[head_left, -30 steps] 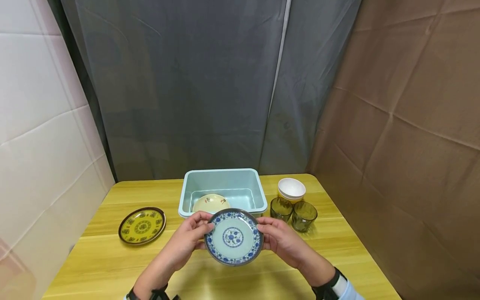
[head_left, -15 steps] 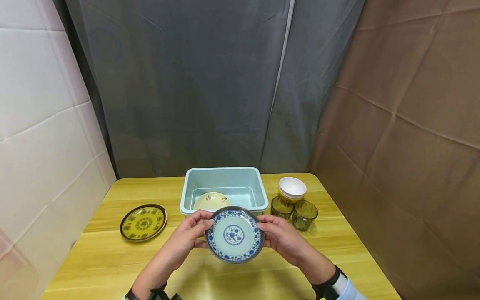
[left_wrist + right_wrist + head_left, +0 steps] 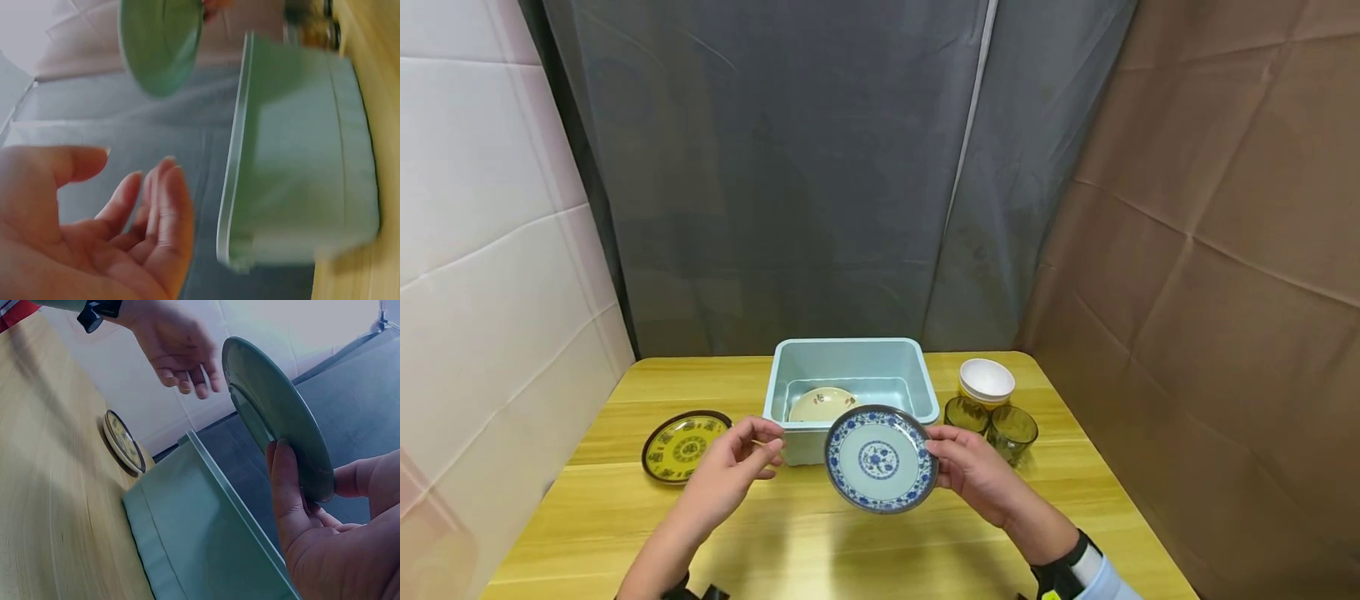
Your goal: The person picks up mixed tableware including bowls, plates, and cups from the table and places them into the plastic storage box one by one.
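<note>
A blue-and-white floral plate point(image 3: 878, 460) is tilted up in front of the basin, above the table. My right hand point(image 3: 973, 475) pinches its right edge, thumb on the face and fingers behind, as the right wrist view shows from the plate's underside. My left hand point(image 3: 730, 471) is apart from the plate, to its left, with loosely bent fingers and nothing between them; in the left wrist view the thumb and fingers point(image 3: 172, 212) stand apart. Behind the plate, the light blue basin point(image 3: 796, 446) contains a cream plate point(image 3: 822, 405) with small printed motifs.
A yellow patterned plate point(image 3: 676, 450) with a dark rim lies on the wooden table point(image 3: 805, 542) at left, partly behind my left hand. Two dark green glasses point(image 3: 1013, 427) stand right of the basin, with stacked bowls point(image 3: 987, 380), white on top, behind them.
My left hand has let go of the blue-and-white plate and moved left. The plate, held by my right hand alone, has shifted slightly right and up.
</note>
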Available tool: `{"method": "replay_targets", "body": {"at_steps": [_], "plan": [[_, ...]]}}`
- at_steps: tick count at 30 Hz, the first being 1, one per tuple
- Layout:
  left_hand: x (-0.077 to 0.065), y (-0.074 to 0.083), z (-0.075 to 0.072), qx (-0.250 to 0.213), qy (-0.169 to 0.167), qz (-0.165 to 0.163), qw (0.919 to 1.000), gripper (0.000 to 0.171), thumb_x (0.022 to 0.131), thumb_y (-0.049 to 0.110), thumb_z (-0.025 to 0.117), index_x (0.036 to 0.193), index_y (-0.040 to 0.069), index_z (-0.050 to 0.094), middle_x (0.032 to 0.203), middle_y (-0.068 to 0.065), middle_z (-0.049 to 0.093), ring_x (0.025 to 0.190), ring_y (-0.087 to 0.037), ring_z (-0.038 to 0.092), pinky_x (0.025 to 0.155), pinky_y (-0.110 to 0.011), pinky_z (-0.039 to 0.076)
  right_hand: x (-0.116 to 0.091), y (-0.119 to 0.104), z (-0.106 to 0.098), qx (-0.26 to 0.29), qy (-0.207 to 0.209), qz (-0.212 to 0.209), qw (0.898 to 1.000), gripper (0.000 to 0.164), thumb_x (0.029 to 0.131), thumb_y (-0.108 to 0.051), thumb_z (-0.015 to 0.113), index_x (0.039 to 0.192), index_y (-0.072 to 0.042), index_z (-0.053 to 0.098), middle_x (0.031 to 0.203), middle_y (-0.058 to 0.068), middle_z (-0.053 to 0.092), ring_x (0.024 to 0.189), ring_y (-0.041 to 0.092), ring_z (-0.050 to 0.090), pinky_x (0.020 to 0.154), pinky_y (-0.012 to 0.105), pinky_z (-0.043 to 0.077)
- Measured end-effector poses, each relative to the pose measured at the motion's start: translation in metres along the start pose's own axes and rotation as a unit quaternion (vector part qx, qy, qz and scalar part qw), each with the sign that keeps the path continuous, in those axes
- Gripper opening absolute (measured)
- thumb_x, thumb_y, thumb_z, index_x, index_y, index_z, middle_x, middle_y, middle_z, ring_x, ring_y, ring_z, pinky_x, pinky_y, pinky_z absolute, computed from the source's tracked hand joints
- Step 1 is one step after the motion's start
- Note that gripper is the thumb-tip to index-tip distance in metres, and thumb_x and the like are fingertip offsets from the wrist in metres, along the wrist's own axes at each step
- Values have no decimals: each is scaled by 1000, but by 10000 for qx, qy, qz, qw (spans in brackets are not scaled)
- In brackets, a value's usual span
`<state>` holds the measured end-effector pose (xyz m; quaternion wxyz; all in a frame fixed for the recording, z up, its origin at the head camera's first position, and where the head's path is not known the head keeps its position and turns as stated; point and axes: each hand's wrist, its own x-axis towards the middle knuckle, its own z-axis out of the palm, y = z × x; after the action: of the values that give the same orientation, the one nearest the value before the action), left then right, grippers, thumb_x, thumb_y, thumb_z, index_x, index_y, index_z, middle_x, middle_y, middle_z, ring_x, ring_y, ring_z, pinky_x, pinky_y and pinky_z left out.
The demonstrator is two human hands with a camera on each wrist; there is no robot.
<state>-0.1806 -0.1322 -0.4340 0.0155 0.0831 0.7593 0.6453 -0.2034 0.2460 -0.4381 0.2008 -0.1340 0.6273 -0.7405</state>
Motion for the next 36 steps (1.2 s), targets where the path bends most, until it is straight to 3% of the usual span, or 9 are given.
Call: {"method": "replay_targets", "body": {"at_steps": [6, 11, 15, 19, 23, 29, 36], "plan": [[-2, -16, -30, 771, -55, 22, 9970, 25, 112, 17, 68, 130, 0, 66, 120, -12, 70, 106, -25, 72, 89, -30, 62, 2, 0, -8, 32, 120, 41, 9999, 19, 114, -13, 56, 123, -6, 70, 103, 0, 74, 90, 12, 69, 87, 31, 62], [-3, -30, -49, 1332, 169, -14, 9909, 28, 113, 21, 67, 134, 3, 66, 128, -11, 69, 111, -22, 68, 92, -31, 60, 2, -3, -14, -1, 197, 77, 9998, 19, 115, -13, 54, 122, -7, 70, 102, 0, 74, 90, 13, 69, 87, 30, 62], [0, -42, -62, 1835, 327, 85, 9824, 36, 114, 27, 66, 140, 2, 63, 139, -13, 67, 125, -29, 65, 101, -42, 58, 5, -9, -21, -124, 273, 73, 9995, 19, 115, -14, 55, 121, -6, 71, 101, 1, 75, 89, 13, 69, 88, 29, 62], [1, -53, -72, 2161, 207, 304, 9757, 49, 113, 31, 67, 148, -2, 57, 147, -21, 63, 136, -44, 60, 112, -61, 51, 11, -17, -29, -314, 379, 111, 9987, 21, 116, -15, 55, 122, -2, 70, 100, 1, 74, 88, 14, 69, 87, 29, 62], [2, -63, -78, 2435, 11, 293, 9695, 61, 112, 35, 69, 155, -5, 51, 155, -28, 57, 143, -53, 52, 116, -70, 44, 20, -26, -37, -587, 581, 149, 9965, 26, 116, -14, 54, 128, 4, 67, 100, 2, 74, 88, 13, 68, 84, 27, 61], [2, -71, -80, 2697, -149, 61, 9628, 71, 113, 39, 67, 161, -8, 44, 161, -33, 49, 147, -57, 47, 117, -71, 43, 36, -41, -43, -958, 791, 179, 9921, 32, 116, -13, 52, 133, 12, 63, 100, 3, 72, 88, 13, 69, 82, 26, 62], [2, -74, -77, 2659, -216, -183, 9636, 75, 113, 43, 65, 163, -7, 41, 164, -34, 45, 149, -56, 44, 117, -70, 43, 61, -55, -54, -1110, 895, 255, 9894, 29, 114, -9, 52, 128, 13, 64, 98, 4, 69, 84, 14, 69, 79, 26, 62]]}}
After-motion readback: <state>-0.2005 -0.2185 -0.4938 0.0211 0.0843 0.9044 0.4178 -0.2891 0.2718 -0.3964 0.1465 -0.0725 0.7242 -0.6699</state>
